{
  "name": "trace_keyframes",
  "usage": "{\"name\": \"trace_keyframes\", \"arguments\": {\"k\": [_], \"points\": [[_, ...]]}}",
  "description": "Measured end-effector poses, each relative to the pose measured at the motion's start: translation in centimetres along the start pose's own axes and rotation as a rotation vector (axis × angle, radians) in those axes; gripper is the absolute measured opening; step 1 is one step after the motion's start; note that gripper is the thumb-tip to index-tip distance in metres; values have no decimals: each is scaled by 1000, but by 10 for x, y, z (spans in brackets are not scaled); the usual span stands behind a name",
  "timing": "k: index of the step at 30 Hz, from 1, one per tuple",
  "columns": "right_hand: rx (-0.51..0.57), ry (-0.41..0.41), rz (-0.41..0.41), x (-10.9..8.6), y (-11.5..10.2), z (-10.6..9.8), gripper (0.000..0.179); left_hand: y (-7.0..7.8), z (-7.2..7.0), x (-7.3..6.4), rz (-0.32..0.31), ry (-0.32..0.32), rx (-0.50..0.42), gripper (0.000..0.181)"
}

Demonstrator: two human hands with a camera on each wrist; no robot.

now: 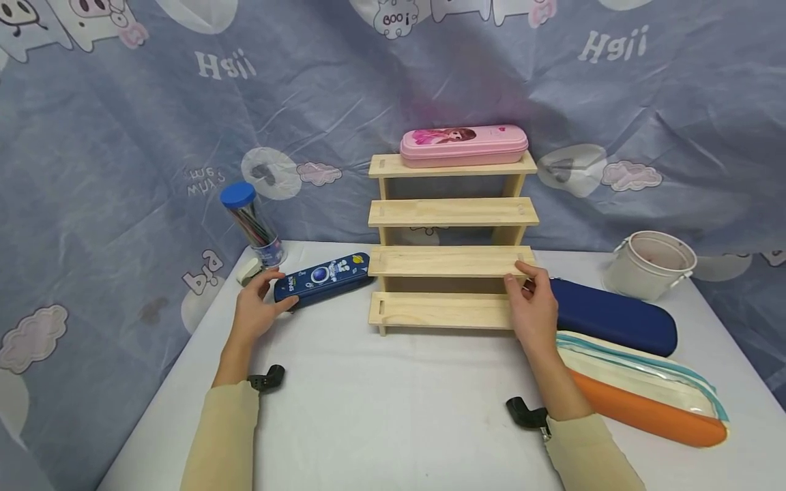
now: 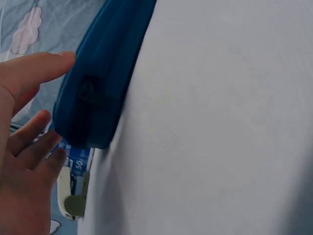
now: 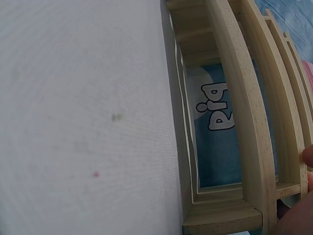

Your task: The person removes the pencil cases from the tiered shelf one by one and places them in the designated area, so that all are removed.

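A dark blue pencil case (image 1: 322, 276) printed "SPACE" lies on the table left of the wooden shelf (image 1: 451, 310). My left hand (image 1: 256, 308) is at its left end. In the left wrist view, the thumb reaches the edge of the pencil case (image 2: 98, 83), and the other fingers are loosely spread beside its end. At the shelf's right side, my right hand (image 1: 535, 310) pinches the end of the second step from the bottom. Only fingertips (image 3: 308, 156) at the shelf (image 3: 254, 137) show in the right wrist view. A pink pencil case (image 1: 464, 146) rests on the top step.
Beside the left hand are a blue-lidded clear tube (image 1: 252, 221) of pencils and a small white-and-green item (image 1: 248, 271). Right of the shelf lie a navy case (image 1: 614, 317) and an orange-and-cream pouch (image 1: 651, 399), with a white bucket (image 1: 651, 266) behind. Patterned cloth (image 1: 319, 88) hangs behind.
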State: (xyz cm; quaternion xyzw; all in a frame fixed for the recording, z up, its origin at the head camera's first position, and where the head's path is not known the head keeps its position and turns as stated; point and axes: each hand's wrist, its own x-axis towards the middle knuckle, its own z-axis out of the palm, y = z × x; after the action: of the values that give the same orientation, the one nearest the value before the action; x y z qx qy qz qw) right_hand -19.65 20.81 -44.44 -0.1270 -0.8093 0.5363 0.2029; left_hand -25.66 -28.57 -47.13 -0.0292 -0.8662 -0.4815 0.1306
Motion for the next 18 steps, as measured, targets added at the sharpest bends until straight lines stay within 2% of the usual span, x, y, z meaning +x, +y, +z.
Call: {"name": "trace_keyframes", "arguments": {"k": [6, 11, 18], "points": [[3, -2, -10, 1, 2, 1, 48, 14, -1, 8, 34, -8, 10, 57], [2, -7, -12, 0, 2, 1, 48, 30, 0, 15, 72, -15, -50, 56], [-1, 2, -13, 0, 2, 1, 48, 60, 12, 29, 121, -30, -119, 56]]}}
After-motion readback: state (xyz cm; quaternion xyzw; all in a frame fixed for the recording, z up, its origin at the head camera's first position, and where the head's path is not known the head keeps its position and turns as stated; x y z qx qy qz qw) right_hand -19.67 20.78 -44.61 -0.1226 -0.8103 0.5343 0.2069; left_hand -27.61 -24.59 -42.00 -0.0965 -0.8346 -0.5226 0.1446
